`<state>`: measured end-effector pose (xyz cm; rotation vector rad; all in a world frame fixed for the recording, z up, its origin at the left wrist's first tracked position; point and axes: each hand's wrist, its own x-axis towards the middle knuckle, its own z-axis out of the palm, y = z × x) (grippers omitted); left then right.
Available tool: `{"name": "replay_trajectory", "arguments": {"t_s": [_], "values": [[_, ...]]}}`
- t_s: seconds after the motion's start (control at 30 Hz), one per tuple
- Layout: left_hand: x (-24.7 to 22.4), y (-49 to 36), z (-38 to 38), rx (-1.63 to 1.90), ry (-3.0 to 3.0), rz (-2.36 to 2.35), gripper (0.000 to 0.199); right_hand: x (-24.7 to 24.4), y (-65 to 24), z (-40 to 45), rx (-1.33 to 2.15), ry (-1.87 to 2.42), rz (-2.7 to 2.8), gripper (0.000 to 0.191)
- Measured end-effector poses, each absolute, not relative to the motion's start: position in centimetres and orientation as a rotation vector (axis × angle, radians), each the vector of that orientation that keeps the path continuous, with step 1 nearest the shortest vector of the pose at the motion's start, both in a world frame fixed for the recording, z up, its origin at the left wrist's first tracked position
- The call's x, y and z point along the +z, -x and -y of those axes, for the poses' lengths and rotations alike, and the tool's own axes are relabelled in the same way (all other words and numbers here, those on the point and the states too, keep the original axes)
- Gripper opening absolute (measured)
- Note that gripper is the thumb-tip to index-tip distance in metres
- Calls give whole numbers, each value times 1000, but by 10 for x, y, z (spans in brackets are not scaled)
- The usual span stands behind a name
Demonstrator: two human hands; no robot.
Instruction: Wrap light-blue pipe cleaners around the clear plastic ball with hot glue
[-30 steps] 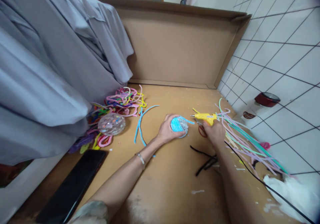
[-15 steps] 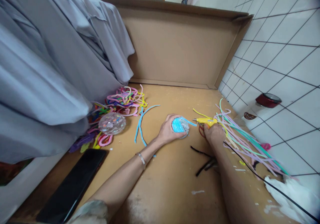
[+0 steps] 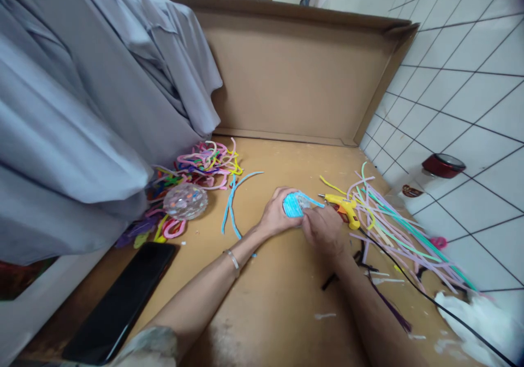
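A small round object (image 3: pixel 293 205), partly wrapped in bright blue pipe cleaner, is held in my left hand (image 3: pixel 277 213), with fingers curled round its far and near sides. One blue strand (image 3: pixel 314 200) sticks out from it to the right. My right hand (image 3: pixel 325 229) is closed, its fingertips against the object's right side; whether they pinch the strand is too small to tell. Just beyond my right hand, the yellow glue gun (image 3: pixel 347 209) lies on the table with its nozzle pointing left.
Loose blue pipe cleaners (image 3: pixel 230 206) lie left of my hands. A clear ball (image 3: pixel 185 201), a colourful pile (image 3: pixel 204 162) and a black phone (image 3: pixel 123 301) are farther left. Pastel strands (image 3: pixel 401 225), a black cord (image 3: pixel 403 269) and a red-lidded jar (image 3: pixel 443 165) are right.
My right hand has let go of the glue gun and moved left to the blue-wrapped object. The gun now rests on the table. My left hand still holds the object.
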<state>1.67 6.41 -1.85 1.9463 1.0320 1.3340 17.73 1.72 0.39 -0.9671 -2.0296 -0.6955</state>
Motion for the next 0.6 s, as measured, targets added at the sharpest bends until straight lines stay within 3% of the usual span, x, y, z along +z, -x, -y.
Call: {"name": "replay_trajectory", "arguments": {"t_s": [0.17, 0.6], "values": [[-19, -16, -64, 1310, -1947, -1037, 68, -3, -172, -17, -714, 933, 2091, 24], [-19, -16, -64, 1324, -1967, -1023, 67, 1, -170, -16, -815, 1094, 2109, 27]]}}
